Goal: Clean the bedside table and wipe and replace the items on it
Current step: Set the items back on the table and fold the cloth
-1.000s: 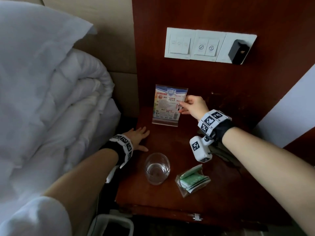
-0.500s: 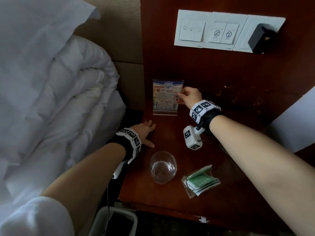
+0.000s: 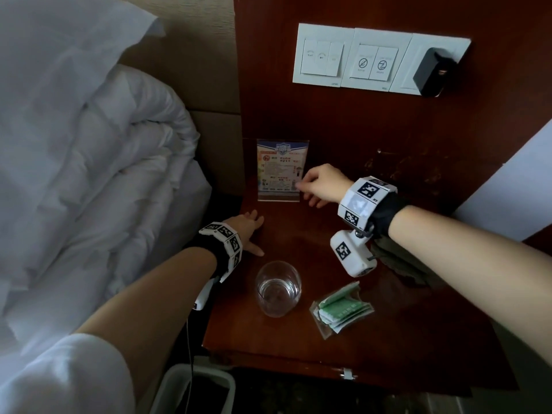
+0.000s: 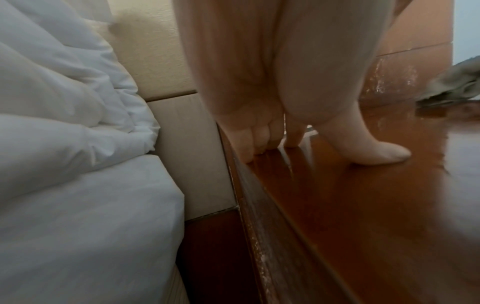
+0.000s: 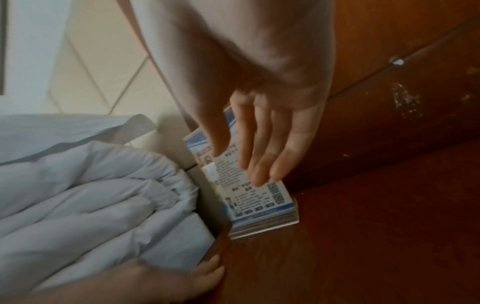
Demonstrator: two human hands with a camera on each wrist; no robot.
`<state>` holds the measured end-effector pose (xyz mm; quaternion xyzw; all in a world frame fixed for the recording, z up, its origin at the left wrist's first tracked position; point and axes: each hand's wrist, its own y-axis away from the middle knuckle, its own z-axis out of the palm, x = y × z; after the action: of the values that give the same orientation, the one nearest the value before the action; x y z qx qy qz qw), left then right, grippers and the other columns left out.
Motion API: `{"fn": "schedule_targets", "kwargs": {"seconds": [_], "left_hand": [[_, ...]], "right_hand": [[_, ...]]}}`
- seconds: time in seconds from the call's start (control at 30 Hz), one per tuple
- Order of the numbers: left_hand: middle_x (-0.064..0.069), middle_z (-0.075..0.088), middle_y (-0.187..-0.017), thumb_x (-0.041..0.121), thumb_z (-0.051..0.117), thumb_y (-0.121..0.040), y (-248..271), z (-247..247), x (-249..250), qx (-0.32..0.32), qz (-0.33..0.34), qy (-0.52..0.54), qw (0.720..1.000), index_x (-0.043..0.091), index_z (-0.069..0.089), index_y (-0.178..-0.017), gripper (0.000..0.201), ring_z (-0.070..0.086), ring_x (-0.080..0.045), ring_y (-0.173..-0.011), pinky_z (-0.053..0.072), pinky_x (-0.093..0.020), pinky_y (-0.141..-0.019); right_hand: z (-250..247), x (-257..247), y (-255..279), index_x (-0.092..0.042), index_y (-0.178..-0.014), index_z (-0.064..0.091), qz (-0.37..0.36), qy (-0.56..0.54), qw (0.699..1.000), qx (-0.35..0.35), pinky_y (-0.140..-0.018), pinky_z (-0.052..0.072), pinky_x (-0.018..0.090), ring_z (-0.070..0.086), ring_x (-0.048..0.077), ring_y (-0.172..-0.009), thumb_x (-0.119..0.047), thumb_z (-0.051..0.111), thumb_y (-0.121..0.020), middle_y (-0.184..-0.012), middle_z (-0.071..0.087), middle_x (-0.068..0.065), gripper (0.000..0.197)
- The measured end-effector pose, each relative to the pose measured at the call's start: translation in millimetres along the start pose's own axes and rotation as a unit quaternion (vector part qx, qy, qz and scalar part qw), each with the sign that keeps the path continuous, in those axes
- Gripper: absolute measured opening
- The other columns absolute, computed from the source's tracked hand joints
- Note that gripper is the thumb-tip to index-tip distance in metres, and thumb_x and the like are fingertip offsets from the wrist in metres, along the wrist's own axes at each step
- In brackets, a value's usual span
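Note:
A clear acrylic sign holder [image 3: 280, 171] with a printed card stands upright at the back left of the dark wooden bedside table [image 3: 403, 339]. My right hand [image 3: 316, 186] is at the sign's right edge. In the right wrist view its fingers [image 5: 262, 164] are nearly straight and lie loosely against the sign holder [image 5: 262, 197], not pinching it. My left hand [image 3: 248, 231] rests flat near the table's left edge, and its fingertips [image 4: 259, 144] press on the wood. A glass [image 3: 277, 289] with a little water and green packets [image 3: 342, 309] sit near the front.
A grey cloth [image 3: 397, 258] lies on the table under my right forearm. White bedding [image 3: 89, 174] presses against the table's left side. A switch panel [image 3: 358, 58] with a black plug [image 3: 430, 70] is on the wall above. A bin [image 3: 194, 389] stands below the front left corner.
My right hand carried the sign back toward the wall and set it upright, and its pinch on the edge has loosened. The left hand stayed on the table.

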<state>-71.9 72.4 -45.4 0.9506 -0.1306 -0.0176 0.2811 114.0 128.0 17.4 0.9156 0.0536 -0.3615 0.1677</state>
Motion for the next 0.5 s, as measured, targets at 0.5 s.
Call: {"fn": "schedule_targets", "kwargs": {"seconds": [0.5], "left_hand": [[-0.016,0.002,-0.158,0.051,0.06,-0.084,0.4,-2.0,2.7,0.014,-0.011,-0.024,1.0,0.009,0.004,-0.151,0.097,0.013,-0.03,-0.145,0.02,-0.036,-0.117]], "right_hand": [[52.0,-6.4,72.7,-0.006,-0.113,0.06,-0.047,0.242,0.911,-0.331,-0.046,0.048,0.02,0.054,0.009,-0.037,-0.008,0.044,-0.09,-0.058,0.062,0.004,0.028]]}}
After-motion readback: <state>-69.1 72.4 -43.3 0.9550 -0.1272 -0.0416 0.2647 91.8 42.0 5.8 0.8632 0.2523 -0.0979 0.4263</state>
